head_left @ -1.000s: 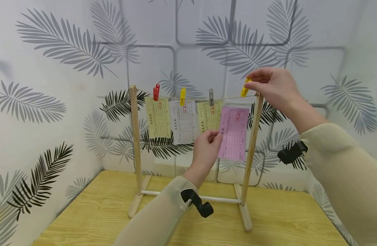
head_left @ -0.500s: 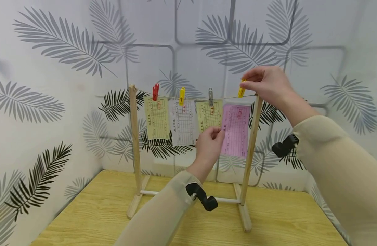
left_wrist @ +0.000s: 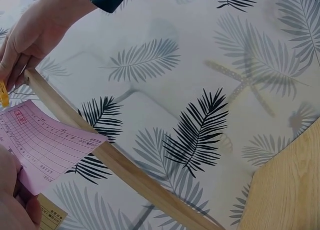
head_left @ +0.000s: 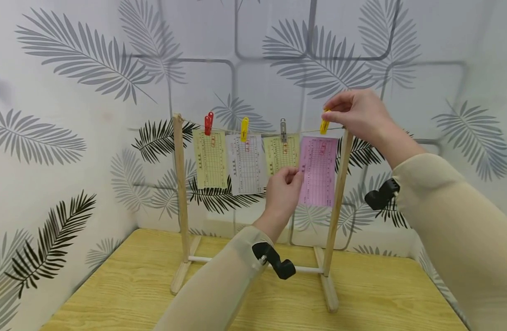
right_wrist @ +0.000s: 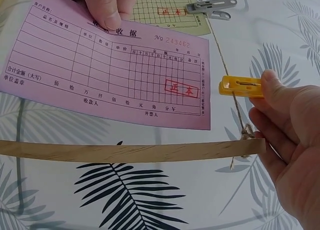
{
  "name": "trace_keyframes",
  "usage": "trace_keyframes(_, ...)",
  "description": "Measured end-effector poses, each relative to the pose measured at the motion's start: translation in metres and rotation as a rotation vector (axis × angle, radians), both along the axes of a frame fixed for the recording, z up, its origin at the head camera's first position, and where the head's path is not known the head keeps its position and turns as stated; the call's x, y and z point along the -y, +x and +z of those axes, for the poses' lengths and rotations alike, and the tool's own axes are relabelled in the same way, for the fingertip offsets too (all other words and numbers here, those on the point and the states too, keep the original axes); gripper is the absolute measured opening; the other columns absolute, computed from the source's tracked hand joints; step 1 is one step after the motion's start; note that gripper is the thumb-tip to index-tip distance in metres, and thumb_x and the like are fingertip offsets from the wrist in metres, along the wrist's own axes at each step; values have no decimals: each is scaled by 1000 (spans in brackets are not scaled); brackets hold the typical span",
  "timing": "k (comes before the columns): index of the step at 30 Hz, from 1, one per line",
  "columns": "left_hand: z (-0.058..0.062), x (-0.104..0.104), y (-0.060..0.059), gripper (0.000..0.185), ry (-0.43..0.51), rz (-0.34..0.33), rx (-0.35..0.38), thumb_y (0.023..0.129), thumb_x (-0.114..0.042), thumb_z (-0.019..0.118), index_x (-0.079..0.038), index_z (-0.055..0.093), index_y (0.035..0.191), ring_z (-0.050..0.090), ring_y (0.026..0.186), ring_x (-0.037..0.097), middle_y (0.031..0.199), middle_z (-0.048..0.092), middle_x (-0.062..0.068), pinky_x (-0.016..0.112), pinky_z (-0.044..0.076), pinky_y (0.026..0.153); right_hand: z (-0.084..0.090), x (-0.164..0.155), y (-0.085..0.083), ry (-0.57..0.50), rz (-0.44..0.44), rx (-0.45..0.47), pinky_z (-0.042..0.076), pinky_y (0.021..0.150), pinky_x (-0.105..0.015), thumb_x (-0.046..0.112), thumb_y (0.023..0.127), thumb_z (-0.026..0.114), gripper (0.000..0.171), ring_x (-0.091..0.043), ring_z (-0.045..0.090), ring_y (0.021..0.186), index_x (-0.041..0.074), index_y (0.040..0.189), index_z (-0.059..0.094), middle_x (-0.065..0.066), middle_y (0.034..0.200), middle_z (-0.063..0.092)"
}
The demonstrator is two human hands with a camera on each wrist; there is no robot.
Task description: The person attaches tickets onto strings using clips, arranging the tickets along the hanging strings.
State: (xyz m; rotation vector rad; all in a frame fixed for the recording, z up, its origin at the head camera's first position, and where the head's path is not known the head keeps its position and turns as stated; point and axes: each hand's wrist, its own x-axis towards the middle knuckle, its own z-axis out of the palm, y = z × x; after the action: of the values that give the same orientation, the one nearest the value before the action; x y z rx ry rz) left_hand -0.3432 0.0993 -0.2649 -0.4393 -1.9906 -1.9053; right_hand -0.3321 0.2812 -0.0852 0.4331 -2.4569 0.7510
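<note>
1. Pinching the yellow clip (right_wrist: pixel 241 87), right hand (head_left: pixel 359 115) holds it at the string (right_wrist: pixel 225 65), just above the pink slip (head_left: pixel 318 171).
2. Left hand (head_left: pixel 283 193) pinches the slip's left edge, keeping its top against the string.
3. 3 slips already hang clipped on the wooden rack (head_left: pixel 180 184).

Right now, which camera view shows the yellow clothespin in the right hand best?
The right wrist view: the yellow clothespin lies large and sharp beside the string, pinched by the right hand. The head view shows it small and half covered by fingers; the left wrist view shows only a sliver at the frame edge.
</note>
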Motion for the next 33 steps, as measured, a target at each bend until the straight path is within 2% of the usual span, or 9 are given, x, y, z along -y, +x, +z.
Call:
trace_keyframes(13,4,-3,4,16,44,-12,16,111,-16,69,-5,78,118,66,79,11,93,74,0,24,54,68,-1,-2,0,30,10,64,52,93,-50,37,107,75,40,-31,67,117,8,134,76,-14,124,77)
trace_keyframes(20,4,-3,3,16,47,-17,-2,111,-14,69,-3,78,118,66,79,11,92,75,1,24,54,68,-3,0,2,39,14,60,52,92,-48,36,108,75,37,-28,68,115,8,132,76,-14,122,77)
trace_keyframes(33,5,-3,4,16,48,-30,-1,112,-15,69,-5,79,118,66,80,11,94,74,0,25,56,69,-4,0,1,71,29,80,51,92,-47,33,109,73,37,-31,68,116,6,135,75,-15,123,76)
